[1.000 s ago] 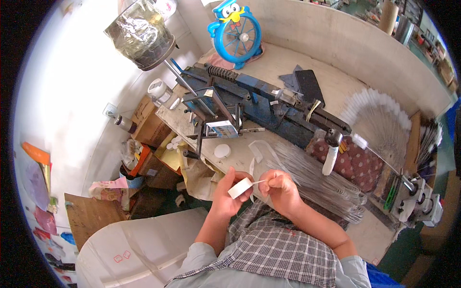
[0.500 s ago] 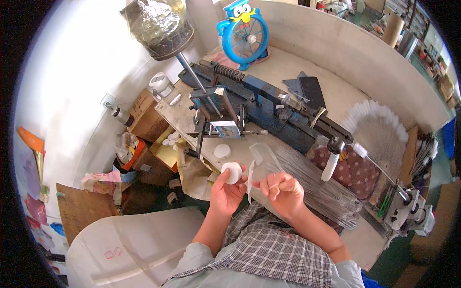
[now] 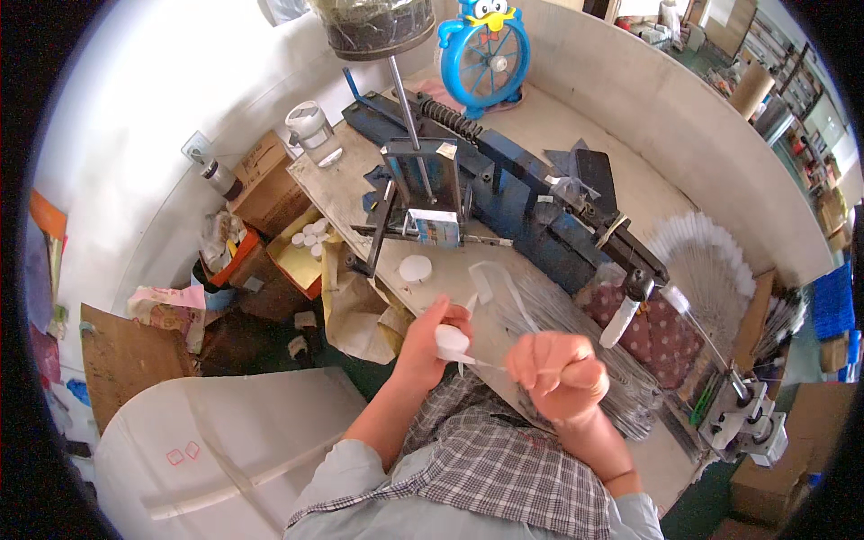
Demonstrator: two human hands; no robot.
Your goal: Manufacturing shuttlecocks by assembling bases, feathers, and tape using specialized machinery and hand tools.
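My left hand is closed around a small white round disc, thick like a roll or a cap. A thin pale strip runs from beside the disc toward my right hand. The right fingers are curled together at the strip's far end, a little apart from the left hand. Just beyond my left hand, another white disc lies flat on the table's near edge. A bundle of long clear plastic strips lies behind my right hand.
A blue metal press-like machine crosses the table, with a white-wrapped handle. An open box at the left holds several white discs. A blue duck-topped wheel toy stands at the back. A clamp sits at the right edge.
My right hand has moved right, away from the left, and a thin strip now spans between them. The left hand has turned the disc. The view has shifted.
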